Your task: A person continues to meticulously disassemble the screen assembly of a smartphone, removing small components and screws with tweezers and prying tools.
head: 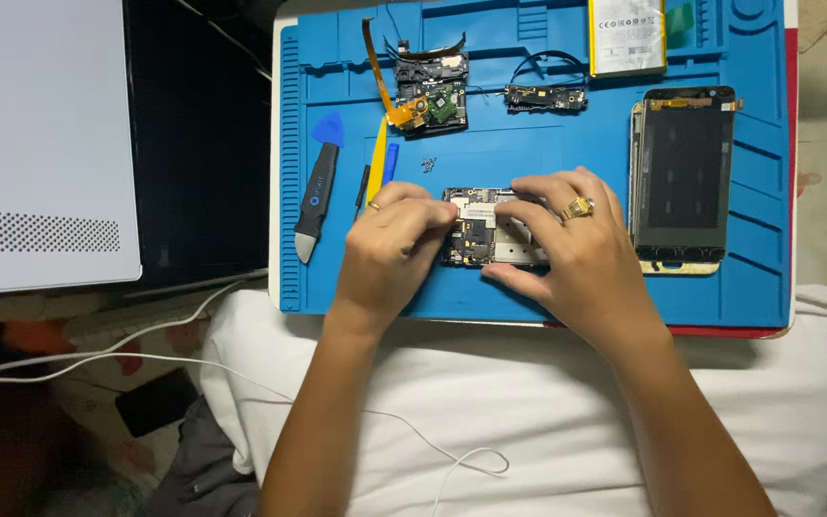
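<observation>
- Circuit board (479, 230) lay mid blue mat (528, 153), pinched by both hands.
- Left hand (390, 244) closed on board's left edge; right hand (576, 244) clamped fingers over its right side.
- Loose screws (428, 165) just above board: a bump could probably scatter them.
- Phone frame (681, 182) right of board.

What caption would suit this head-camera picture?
Both hands, left hand and right hand, grip a phone circuit board over a blue repair mat.
</observation>
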